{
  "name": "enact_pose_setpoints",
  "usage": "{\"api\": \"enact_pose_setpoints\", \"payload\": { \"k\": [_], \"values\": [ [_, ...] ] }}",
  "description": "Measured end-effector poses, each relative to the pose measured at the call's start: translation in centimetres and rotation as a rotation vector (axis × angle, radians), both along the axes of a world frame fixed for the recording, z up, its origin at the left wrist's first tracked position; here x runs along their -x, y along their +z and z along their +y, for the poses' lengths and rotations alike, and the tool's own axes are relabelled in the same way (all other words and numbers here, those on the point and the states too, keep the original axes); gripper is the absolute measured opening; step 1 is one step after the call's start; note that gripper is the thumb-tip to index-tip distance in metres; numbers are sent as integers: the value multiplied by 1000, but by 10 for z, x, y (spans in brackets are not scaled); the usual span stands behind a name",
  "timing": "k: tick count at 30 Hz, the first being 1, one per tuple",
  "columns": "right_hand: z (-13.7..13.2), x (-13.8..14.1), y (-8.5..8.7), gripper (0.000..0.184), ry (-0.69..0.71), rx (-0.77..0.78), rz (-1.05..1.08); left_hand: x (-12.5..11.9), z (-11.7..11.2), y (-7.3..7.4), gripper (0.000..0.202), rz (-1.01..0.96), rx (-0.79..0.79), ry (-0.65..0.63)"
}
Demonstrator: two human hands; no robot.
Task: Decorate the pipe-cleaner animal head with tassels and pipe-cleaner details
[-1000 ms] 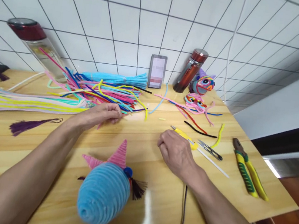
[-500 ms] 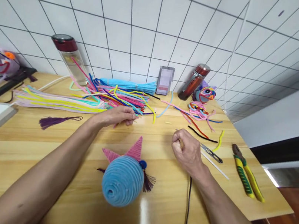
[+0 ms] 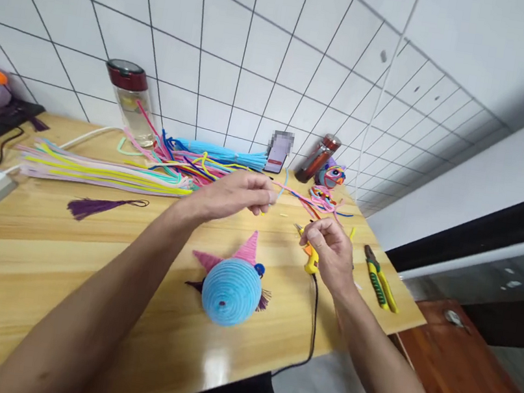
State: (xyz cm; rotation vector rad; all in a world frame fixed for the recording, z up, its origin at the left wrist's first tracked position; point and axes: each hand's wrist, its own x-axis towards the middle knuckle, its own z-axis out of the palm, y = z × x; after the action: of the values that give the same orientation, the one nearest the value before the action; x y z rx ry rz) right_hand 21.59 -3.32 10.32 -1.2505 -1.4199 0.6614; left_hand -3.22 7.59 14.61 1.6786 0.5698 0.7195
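Note:
My left hand hovers over the middle of the table, thumb and fingers closed at their tips; anything between them is too small to make out. To its right, my right hand is curled with thumb and fingertips together, and what they pinch is unclear. Just under and left of it is a yellow glue gun with a black cord; whether the hand touches it I cannot tell. Between my forearms stands a ball wound in blue pipe cleaner, with pink pointed ears, a dark blue pom and dark tassels.
Behind my left hand lie bundles of pipe cleaners and a purple tassel. A glass bottle, a phone and a red flask line the tiled wall. Pliers lie at the right edge.
The view has turned, and my left hand has moved right, closer to my right hand. My right hand has loosened from a fist, and the glue gun now shows beside it.

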Motion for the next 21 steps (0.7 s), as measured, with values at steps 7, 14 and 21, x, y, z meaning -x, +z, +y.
{"api": "enact_pose_setpoints", "payload": {
  "k": [7,14,21],
  "values": [
    [-18,52,35,44,77,8,134,-36,-56,6,23,-268,-93,-179],
    [-26,81,66,35,146,-36,152,-33,-62,14,37,-483,-84,8],
    [-46,89,76,30,98,-1,274,-52,-76,2,49,-338,-974,456]
  ]
}}
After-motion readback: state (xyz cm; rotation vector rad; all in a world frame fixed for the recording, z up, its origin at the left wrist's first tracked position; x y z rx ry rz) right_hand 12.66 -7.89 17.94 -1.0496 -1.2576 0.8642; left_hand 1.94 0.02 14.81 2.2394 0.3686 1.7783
